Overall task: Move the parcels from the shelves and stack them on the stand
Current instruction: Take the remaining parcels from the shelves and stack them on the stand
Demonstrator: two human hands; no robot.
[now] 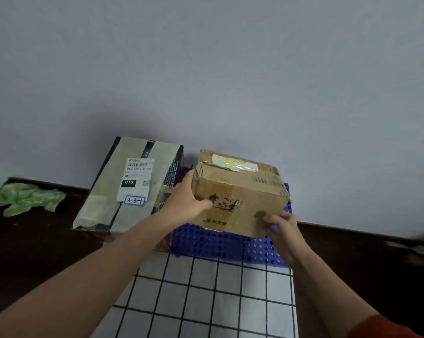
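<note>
I see 2 hands on a brown box (pixel 240 193). The left hand (pixel 185 203) grips the box's left end, with the thumb on the front face. The right hand (pixel 283 231) grips the box's lower right corner, with the fingers curled around the edge. Both hands hold this box and nothing else.

The box is over the blue stand (pixel 220 245), which is full of small holes. The box looks tilted, and I cannot tell if its bottom touches the stand.

Left of the box is a big parcel (pixel 130 186) wrapped in pale tape. It has a white label that says 010 and a small tag that says 3-3-1. It is just beside the box. Its lower edge hangs past the stand.

Far left of the box, a green bag (pixel 26 197) lies crumpled on the dark floor (pixel 35 245). Below the stand I see a white sheet with black grid lines (pixel 206 296). Behind the box is a plain grey wall (pixel 206 69).
</note>
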